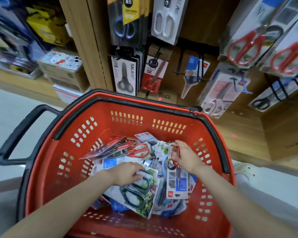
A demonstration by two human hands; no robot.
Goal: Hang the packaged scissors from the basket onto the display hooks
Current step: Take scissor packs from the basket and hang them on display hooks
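Note:
A red basket stands in front of me, holding several packaged scissors. My right hand grips a pack of red-handled scissors by its handle end, the pack standing on edge at the basket's right. My left hand lies on a pack of dark green scissors in the middle, thumb and fingers around its top edge. More red-handled packs lie further back. Black display hooks stick out of the wooden wall beyond the basket, some bare.
Other scissors packs hang on the wall: black ones at left, white ones above, red ones at upper right, pink ones at right. The basket's black handle juts left. Cardboard boxes sit on the shelf at left.

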